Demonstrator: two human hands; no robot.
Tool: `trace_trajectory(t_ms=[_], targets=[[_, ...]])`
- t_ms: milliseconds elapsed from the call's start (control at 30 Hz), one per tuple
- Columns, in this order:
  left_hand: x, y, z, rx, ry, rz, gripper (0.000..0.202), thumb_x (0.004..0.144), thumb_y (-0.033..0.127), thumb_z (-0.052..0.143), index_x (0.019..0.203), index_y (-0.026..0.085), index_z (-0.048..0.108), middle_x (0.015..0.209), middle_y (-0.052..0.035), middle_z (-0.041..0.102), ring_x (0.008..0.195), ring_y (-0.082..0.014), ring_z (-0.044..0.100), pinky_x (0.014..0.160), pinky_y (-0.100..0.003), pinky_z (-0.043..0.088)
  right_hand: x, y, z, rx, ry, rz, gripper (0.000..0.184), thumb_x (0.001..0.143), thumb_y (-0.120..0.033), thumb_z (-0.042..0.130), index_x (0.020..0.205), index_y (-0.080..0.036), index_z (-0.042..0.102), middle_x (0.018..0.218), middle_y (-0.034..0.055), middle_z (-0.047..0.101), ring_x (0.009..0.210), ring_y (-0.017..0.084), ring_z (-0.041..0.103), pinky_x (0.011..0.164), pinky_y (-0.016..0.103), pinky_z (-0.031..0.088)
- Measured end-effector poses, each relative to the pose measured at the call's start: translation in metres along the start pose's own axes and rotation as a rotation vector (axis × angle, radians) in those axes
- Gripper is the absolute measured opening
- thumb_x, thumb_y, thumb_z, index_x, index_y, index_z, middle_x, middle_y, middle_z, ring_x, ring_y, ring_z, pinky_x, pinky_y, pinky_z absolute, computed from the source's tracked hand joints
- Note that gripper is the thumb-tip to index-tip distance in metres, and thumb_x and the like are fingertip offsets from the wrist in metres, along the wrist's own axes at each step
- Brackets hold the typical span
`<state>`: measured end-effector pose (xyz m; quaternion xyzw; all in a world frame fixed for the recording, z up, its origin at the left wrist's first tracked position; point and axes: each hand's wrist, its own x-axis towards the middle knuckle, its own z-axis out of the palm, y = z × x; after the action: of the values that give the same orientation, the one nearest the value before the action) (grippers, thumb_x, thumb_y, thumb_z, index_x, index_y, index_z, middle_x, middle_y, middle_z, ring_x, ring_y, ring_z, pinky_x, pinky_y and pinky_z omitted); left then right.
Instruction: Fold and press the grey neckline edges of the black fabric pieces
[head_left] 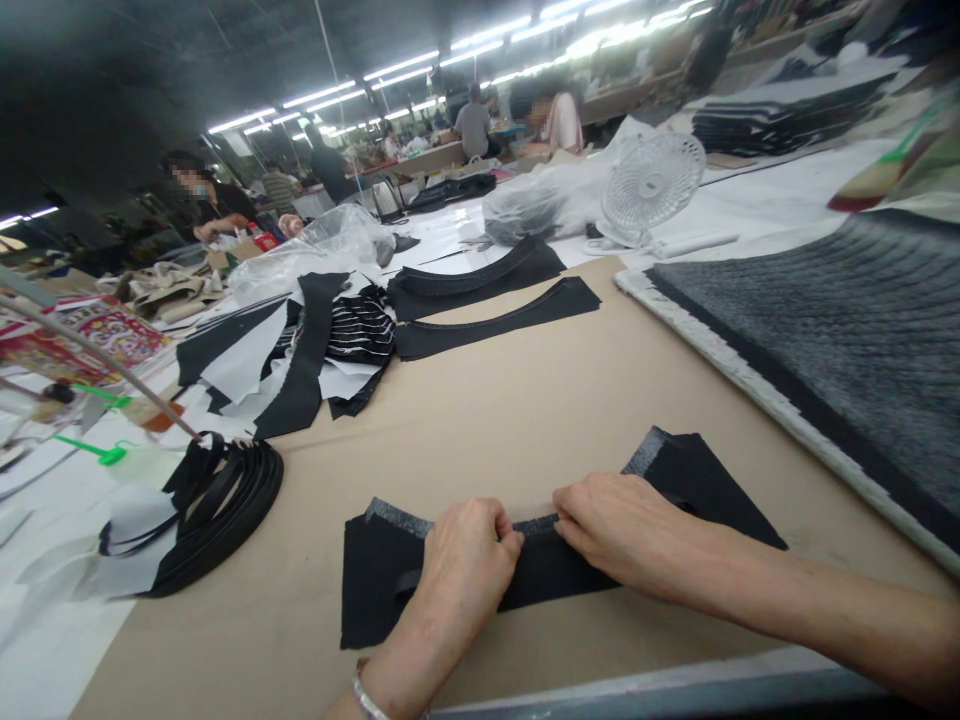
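Hands: the left hand (474, 552) and the right hand (606, 522) are both closed, fingertips pinching the curved edge of one piece from either side of its middle.
Black panel: it lies on the near part of the brown-topped desk (465, 430), directly in front of the person, under both hands.
Grey edge band (399, 519): it shows along the curve, broad at both ends and narrower in the short stretch between the hands.
Progress on this panel: the middle of the band looks folded down, while both ends seem raised and loose, so the edge appears only partly worked; what the fingers cover cannot be told.
Panel's long axis: left to right across the person's front, slanting so that the right end lies farther away.
Panel's facing: the hollow curve points away from the person, the straighter edge towards them.
Coil of black strips (251, 510): left of the panel, well apart from the hands.
Mixed black and white pieces (304, 385): heaped beyond the coil; whether they are worked cannot be told.
Two curved black pieces (457, 342): at the far side of the brown surface, hollow edges also facing away, curved rims apparently finished.
White fan (652, 185): behind them, to the right.
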<state>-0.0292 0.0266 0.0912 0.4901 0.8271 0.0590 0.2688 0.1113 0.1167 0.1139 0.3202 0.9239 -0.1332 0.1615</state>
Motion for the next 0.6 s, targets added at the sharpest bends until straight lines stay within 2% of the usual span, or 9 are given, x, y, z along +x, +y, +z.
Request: trace_trajectory(t_ms=[600], targets=[[0.0007,0.0006,-0.0003,0.041,-0.001,0.002,0.016,0.079,0.031,0.057,0.069,0.021,0.066,0.067,-0.0013,0.067,0.068,-0.0158,0.06,0.057,-0.026,0.027,0.0005,0.0001,-0.0016,-0.019,0.009,-0.015,0.027,0.089,-0.015,0.046,0.082,-0.012,0.071,0.077,0.0154,0.071,0.074,0.03,0.069,0.057,0.03,0.042]])
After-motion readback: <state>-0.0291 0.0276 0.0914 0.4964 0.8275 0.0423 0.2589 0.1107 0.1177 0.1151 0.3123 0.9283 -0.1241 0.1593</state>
